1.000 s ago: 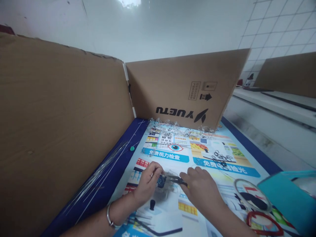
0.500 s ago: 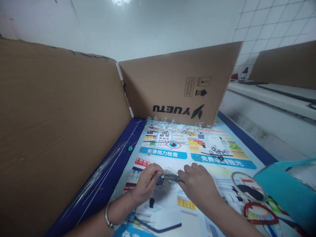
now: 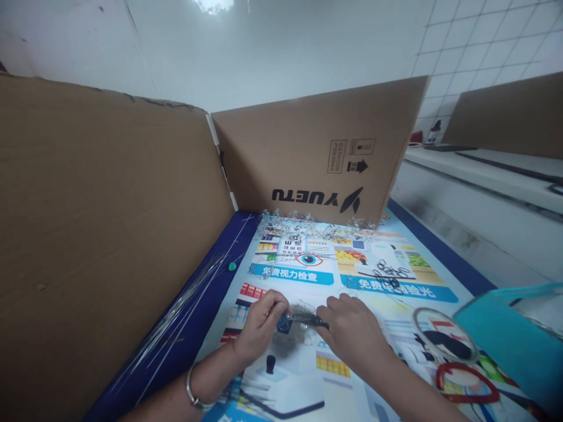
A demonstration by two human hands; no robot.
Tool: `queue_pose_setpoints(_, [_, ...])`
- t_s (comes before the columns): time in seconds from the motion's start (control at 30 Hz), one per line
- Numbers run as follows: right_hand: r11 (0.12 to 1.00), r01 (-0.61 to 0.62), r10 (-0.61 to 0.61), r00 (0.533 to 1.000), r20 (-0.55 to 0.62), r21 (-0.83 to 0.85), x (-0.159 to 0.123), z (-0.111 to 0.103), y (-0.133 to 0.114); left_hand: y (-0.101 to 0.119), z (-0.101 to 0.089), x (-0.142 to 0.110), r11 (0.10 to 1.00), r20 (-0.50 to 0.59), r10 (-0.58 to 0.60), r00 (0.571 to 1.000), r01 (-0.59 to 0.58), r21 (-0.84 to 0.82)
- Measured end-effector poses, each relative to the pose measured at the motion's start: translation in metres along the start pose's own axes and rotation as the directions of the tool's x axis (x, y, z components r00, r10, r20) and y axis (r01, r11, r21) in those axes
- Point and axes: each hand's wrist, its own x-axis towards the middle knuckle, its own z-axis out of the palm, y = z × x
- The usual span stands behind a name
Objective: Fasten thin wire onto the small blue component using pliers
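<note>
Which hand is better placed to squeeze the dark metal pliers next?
Probably the right hand: it holds the dark metal pliers by the handle end. The left hand is at the tips, thumb and fingers pinched together, away from the handles.

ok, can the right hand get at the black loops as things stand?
Probably yes: nothing visible stands between the right hand and the black loops. It's holding pliers, though, so it isn't free to grasp.
</note>
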Motion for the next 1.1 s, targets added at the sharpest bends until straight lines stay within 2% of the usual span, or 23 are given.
queue_pose_setpoints(0.23, [1.000, -0.007, 0.006, 0.999, 0.036, 0.027, 0.000, 0.001, -0.002, 0.000, 0.001, 0.000, 1.000, -0.006, -0.010, 1.000, 0.010, -0.004])
queue_pose_setpoints(0.7, [1.000, 0.000, -0.003, 0.991, 0.133, 0.024, -0.001, -0.001, -0.001, 0.002, -0.002, -0.001, 0.999, 0.073, 0.025, 0.997, -0.028, 0.046])
queue_pose_setpoints(0.97, [1.000, 0.011, -0.011, 0.998, 0.059, -0.002, 0.000, -0.006, 0.002, 0.000, -0.001, -0.001, 0.998, 0.068, 0.062, 0.996, -0.063, 0.014])
queue_pose_setpoints(1.1, [0.999, 0.036, -0.036, 0.998, 0.051, -0.007, -0.002, -0.012, 0.002, -0.006, 0.000, -0.002, 0.985, 0.062, 0.170, 0.983, -0.171, 0.016])
